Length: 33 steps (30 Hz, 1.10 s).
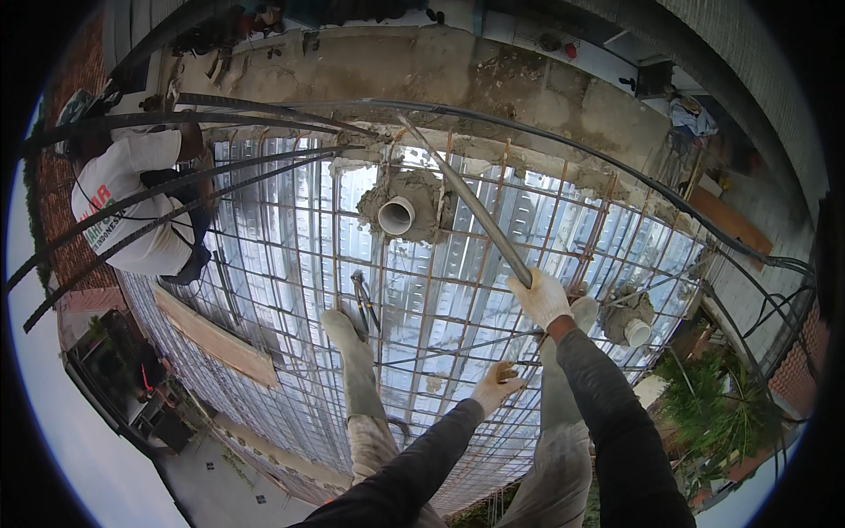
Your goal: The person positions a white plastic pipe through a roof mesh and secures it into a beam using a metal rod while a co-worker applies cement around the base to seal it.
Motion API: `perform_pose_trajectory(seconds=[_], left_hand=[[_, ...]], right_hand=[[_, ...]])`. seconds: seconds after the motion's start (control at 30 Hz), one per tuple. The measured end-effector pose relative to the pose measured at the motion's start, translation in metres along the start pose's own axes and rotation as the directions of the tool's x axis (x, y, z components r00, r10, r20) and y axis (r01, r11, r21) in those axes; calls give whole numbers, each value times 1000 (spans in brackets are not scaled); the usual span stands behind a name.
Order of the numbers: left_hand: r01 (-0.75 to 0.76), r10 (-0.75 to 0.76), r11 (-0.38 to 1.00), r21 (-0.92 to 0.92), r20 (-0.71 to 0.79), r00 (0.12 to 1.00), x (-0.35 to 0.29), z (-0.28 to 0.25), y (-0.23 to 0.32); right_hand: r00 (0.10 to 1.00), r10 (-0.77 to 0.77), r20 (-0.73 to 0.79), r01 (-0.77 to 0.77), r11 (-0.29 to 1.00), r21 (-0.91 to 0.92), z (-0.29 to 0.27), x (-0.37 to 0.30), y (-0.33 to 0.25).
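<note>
My right hand (540,297), in a pale work glove, is wrapped round the near end of a long grey metal pipe (471,198). The pipe slants away to the upper left, its far end near the slab's far edge. Lower and to the left, my gloved left hand (496,387) hovers over the rebar mesh (444,339), its fingers apart and slightly bent, nothing in it. Pliers or cutters with dark handles (363,299) lie on the mesh beside my left boot (352,356). Under the mesh spreads shiny corrugated metal decking (295,207).
A white pipe stub (396,216) set in mortar rises ahead; another pipe stub (635,332) stands at right. Long dark bars (176,185) jut across the left, beside a co-worker (141,194). A wooden plank (216,334) lies left. Black cables (563,141) arc along the far edge.
</note>
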<state>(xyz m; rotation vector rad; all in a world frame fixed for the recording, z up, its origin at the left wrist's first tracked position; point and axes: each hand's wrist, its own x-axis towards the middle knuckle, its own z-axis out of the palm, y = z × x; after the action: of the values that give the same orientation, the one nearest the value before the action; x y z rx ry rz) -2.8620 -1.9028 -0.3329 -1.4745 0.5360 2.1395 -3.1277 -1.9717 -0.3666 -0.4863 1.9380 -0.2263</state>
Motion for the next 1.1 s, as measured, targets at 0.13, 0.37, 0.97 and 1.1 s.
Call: perform_pose_trajectory(seconds=[0.13,0.37,0.97,1.1], left_hand=[[-69,69,997,-21,2,998,-3,4,13],[30,-44,992,-121,-116,992,-9,-85,-24],[211,-27,861,464,-371,928,-66,-517,133],[155,72,763,627,-321,944,-75,-551,158]], right_hand=[[997,73,13,-74,987,140,54,-18,-41],[966,258,24,-256,931,261,160,-39,-110],[817,563,-121,-257,545,798,411,65,-365],[798,594,-101,-224,449,865,421,74,-402]])
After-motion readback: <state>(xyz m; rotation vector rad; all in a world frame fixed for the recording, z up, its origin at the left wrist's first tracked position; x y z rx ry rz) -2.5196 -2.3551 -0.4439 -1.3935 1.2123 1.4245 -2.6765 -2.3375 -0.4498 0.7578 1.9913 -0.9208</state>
